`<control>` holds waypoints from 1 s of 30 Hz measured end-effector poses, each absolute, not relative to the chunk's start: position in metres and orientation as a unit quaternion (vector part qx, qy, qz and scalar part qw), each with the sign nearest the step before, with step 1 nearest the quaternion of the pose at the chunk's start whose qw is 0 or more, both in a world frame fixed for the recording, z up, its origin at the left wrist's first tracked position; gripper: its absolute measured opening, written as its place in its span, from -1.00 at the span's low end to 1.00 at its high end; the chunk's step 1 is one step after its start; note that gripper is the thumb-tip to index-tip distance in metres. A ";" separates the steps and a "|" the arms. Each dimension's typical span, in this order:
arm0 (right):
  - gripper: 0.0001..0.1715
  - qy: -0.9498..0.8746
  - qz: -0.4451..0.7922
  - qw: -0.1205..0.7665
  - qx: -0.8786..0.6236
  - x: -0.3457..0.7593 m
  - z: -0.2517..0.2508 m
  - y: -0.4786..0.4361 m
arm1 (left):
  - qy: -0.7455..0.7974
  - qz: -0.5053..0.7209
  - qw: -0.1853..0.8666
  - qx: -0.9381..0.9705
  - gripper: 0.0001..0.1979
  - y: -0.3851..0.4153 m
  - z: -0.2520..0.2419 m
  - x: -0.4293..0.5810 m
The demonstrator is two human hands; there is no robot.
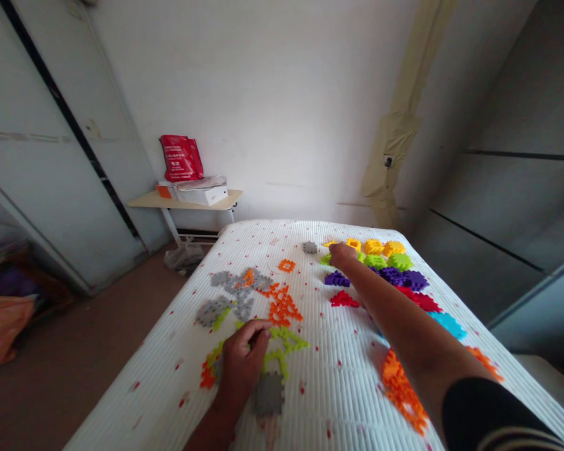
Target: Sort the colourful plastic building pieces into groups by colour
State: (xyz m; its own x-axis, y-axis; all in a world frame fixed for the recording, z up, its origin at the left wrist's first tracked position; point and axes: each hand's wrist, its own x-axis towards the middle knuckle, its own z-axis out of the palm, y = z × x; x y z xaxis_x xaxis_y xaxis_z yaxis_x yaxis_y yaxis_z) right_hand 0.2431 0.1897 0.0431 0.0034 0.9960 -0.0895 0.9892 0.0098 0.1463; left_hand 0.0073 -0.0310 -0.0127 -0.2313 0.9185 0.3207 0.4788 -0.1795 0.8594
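My left hand (243,360) rests on the white bed (329,388) with fingers curled, touching lime-green interlocking pieces (286,341) near a grey square piece (269,393). My right hand (342,254) is stretched far across the bed, fingers closed among yellow pieces (373,246) and green pieces (395,261); what it pinches is hidden. Around my right arm lie purple pieces (337,279), red pieces (343,300), a cyan piece (449,324) and orange pieces (402,391). Joined orange pieces (282,305) and grey pieces (230,294) spread mid-bed.
A small table (183,202) with a red bag (181,158) and white boxes stands against the far wall. Wardrobe doors (51,175) line the left. An orange bag (2,329) lies on the floor at left. Grey panels stand on the right.
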 end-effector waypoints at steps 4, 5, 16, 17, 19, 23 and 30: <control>-0.64 0.708 0.024 0.079 0.702 0.240 0.045 0.186 | 0.624 0.534 0.188 0.539 -0.79 -0.030 -0.007 -0.005; -0.64 0.711 0.027 0.073 0.699 0.239 0.048 0.184 | 0.632 0.535 0.174 0.533 -0.78 -0.029 -0.007 -0.010; -0.53 0.795 0.076 -0.034 0.601 0.198 0.086 0.079 | 0.659 0.247 0.015 0.710 -0.76 -0.024 -0.005 -0.019; -0.54 0.807 0.071 -0.046 0.585 0.194 0.086 0.065 | 0.676 0.214 0.002 0.705 -0.74 -0.027 -0.003 -0.015; -0.56 0.825 0.052 -0.063 0.559 0.189 0.085 0.040 | 0.715 0.167 -0.030 0.678 -0.66 -0.031 0.001 -0.009; -0.59 0.831 0.012 -0.085 0.550 0.188 0.087 0.011 | 0.764 0.109 -0.049 0.634 -0.54 -0.034 0.002 -0.007; -0.58 0.813 0.001 -0.133 0.567 0.199 0.090 0.008 | 0.763 0.086 -0.036 0.639 -0.66 -0.030 0.000 -0.010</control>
State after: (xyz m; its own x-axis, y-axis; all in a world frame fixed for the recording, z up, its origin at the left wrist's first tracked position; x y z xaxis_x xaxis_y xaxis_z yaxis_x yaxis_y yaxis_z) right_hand 0.1988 0.0082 0.0897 -0.3224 0.9213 0.2174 0.9219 0.3577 -0.1488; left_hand -0.0100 -0.0304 -0.0002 -0.1801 0.9699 0.1639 0.9821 0.1680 0.0849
